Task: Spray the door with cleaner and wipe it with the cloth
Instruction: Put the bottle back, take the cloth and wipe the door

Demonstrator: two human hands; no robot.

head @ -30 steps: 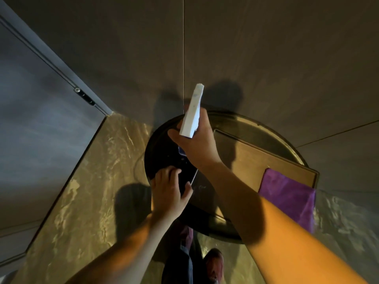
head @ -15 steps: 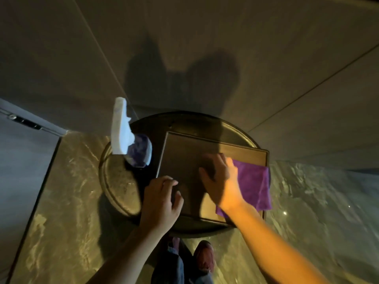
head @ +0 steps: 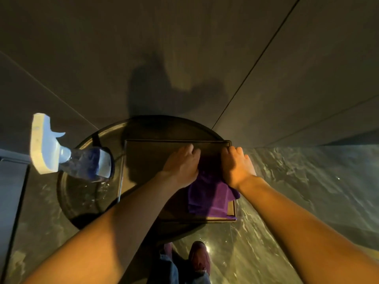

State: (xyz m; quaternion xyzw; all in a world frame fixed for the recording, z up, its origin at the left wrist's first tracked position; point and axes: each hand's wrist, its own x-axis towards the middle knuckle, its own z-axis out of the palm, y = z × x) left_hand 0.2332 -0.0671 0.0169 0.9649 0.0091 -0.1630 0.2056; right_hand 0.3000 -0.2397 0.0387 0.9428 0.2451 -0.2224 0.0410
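Note:
A purple cloth [head: 209,198] lies in a dark rectangular tray [head: 143,158] on a round dark table [head: 82,193]. My left hand [head: 181,167] and my right hand [head: 238,166] both rest on the cloth's far end, fingers curled down onto it, side by side. The spray bottle [head: 67,154], clear with a white trigger head, stands alone on the table's left side, apart from both hands. A grey panelled surface [head: 184,48] fills the view beyond the table; which panel is the door I cannot tell.
Glossy marble floor [head: 307,191] surrounds the table. A metal rail edge [head: 12,158] runs along the left. My shoe [head: 200,257] and a trouser leg show below the table's near edge.
My right hand set the spray bottle down on the table's left side, then went to the cloth. My left hand moved right from the table's middle and joined it on the cloth.

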